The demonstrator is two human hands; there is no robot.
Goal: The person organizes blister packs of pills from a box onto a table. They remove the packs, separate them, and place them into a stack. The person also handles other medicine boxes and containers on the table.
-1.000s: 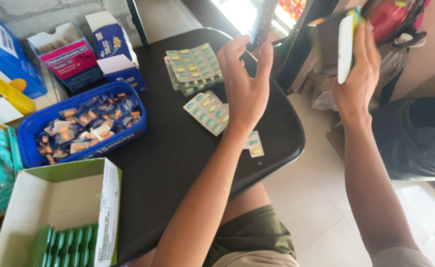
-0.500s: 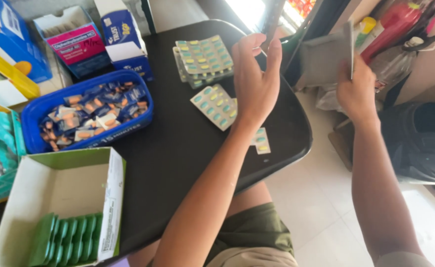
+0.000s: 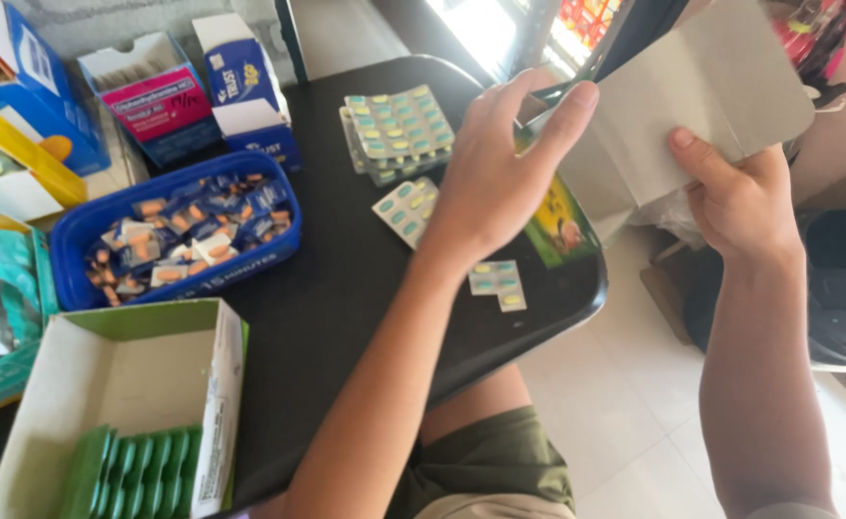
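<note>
Both hands are on the flattened cardboard box [image 3: 701,96] in the upper right, left hand [image 3: 490,183] pinching its near edge, right hand [image 3: 740,197] gripping the bottom, so I'd keep it over the black worktop [image 3: 346,298], clear of the pill strips [image 3: 399,135].

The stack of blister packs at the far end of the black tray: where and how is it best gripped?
Probably by its two long edges, a hand coming down from above: the stack of blister packs lies flat on the black tray, with bare tray on both sides.
</note>
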